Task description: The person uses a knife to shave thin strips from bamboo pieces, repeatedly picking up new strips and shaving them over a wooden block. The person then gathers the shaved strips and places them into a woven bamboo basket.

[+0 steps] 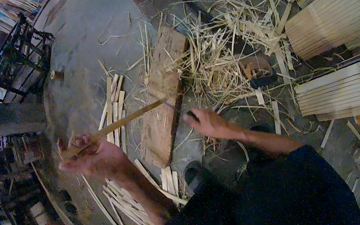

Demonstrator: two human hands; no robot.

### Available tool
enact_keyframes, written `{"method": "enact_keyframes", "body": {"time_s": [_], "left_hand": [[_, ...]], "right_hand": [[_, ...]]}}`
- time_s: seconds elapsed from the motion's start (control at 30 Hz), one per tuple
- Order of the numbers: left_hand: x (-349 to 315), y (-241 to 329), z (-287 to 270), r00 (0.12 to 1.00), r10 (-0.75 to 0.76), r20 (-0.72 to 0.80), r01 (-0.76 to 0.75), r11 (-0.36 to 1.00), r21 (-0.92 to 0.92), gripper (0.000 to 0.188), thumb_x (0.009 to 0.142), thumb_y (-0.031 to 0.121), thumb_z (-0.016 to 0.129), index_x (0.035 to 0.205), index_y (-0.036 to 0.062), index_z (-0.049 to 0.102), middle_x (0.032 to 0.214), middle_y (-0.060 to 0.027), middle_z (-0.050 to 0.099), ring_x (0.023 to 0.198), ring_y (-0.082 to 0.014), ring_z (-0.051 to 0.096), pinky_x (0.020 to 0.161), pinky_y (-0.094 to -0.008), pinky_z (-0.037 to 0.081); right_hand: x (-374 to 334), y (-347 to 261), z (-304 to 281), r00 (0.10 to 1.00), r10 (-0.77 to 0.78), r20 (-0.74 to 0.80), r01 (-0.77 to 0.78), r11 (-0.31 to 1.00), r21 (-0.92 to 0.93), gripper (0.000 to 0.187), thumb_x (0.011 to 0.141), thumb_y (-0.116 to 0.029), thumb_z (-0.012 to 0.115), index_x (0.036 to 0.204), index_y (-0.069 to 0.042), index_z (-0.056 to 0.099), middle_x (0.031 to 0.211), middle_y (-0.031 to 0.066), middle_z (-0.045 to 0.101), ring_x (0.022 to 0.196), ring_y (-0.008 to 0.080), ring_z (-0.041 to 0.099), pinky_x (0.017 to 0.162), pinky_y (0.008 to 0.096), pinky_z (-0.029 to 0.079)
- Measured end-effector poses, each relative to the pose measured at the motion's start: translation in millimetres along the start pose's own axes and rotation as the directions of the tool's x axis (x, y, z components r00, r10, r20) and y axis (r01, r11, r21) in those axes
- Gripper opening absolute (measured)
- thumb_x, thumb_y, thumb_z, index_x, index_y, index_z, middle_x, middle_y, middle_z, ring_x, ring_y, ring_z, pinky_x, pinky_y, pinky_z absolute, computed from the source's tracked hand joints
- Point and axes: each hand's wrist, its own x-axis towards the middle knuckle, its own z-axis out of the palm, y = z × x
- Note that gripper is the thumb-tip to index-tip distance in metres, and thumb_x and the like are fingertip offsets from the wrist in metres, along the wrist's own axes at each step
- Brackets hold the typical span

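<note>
My left hand (pixel 96 156) is closed around the near end of a long, flat bamboo strip (pixel 128 118). The strip slants up to the right, and its far end lies over a thick wooden block (pixel 161 72). On the block's right side, my right hand (pixel 213 125) is closed round a dark handle (pixel 193 116). Motion blur hides what tool the handle belongs to. Cut strips (pixel 114 107) lie on the floor left of the block, and more strips (pixel 126 201) lie beside my left forearm.
A heap of thin bamboo shavings (pixel 225 42) spreads right of the block, with a brownish roll-like object (pixel 257 66) in it. Slatted panels (pixel 349 87) stand along the right side. A dark metal frame (pixel 19 59) stands at far left, and cluttered shelving (pixel 13 175) below it.
</note>
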Motion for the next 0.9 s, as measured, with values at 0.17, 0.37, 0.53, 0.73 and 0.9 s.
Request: {"method": "enact_keyframes", "body": {"time_s": [0.17,0.37,0.53,0.73,0.9], "left_hand": [[-8.3,4.5,2.8,0.998,-0.049,0.030,0.056,0.910,-0.411,0.047,0.090,0.047,0.043,0.092,0.0028,0.058,0.081,-0.0083,0.058,0.077,-0.0195,0.053,0.073,-0.0317,0.041],[-9.6,-0.4,6.4,1.000,-0.013,-0.021,0.003,0.916,-0.402,0.048,0.087,0.050,0.044,0.087,0.0041,0.058,0.080,-0.0075,0.058,0.075,-0.0193,0.053,0.073,-0.0335,0.041],[15.4,-20.1,-19.7,0.978,0.201,-0.061,-0.199,0.979,0.047,0.029,0.091,0.033,0.045,0.088,0.0065,0.056,0.078,-0.0057,0.056,0.074,-0.0169,0.053,0.070,-0.0300,0.041],[46.1,21.1,-51.6,0.913,-0.303,0.275,0.365,0.906,-0.214,0.017,0.095,0.025,0.048,0.091,0.0094,0.054,0.085,-0.0061,0.057,0.076,-0.0165,0.054,0.072,-0.0297,0.045],[8.1,-2.3,-19.0,0.926,-0.377,-0.029,0.371,0.920,-0.129,0.028,0.097,0.027,0.047,0.104,0.0006,0.055,0.101,-0.0124,0.060,0.087,-0.0204,0.059,0.080,-0.0286,0.049]], "right_hand": [[-29.7,-80.8,9.7,0.954,-0.300,-0.010,0.290,0.910,0.297,0.043,0.091,-0.039,0.053,0.116,-0.003,0.050,0.070,0.0195,0.060,0.064,0.0416,0.060,0.058,0.0464,0.047],[-2.4,-14.4,37.1,0.998,-0.069,-0.012,0.070,0.993,0.090,0.048,0.091,-0.042,0.050,0.120,-0.004,0.048,0.079,0.0214,0.063,0.072,0.0414,0.062,0.063,0.0473,0.049],[3.4,30.8,18.1,0.993,-0.053,-0.105,0.056,0.998,0.029,0.043,0.092,-0.036,0.052,0.115,0.000,0.049,0.072,0.0220,0.060,0.069,0.0391,0.061,0.063,0.0462,0.049],[8.3,-12.6,2.8,0.840,-0.457,-0.292,0.339,0.862,-0.377,0.054,0.090,-0.033,0.054,0.132,-0.002,0.040,0.115,0.0229,0.051,0.109,0.0354,0.049,0.088,0.0436,0.043],[-14.1,-68.8,-5.4,0.943,-0.273,0.192,0.287,0.957,-0.047,0.048,0.090,-0.031,0.054,0.128,-0.004,0.043,0.107,0.0188,0.054,0.093,0.0358,0.056,0.080,0.0404,0.046]]}}
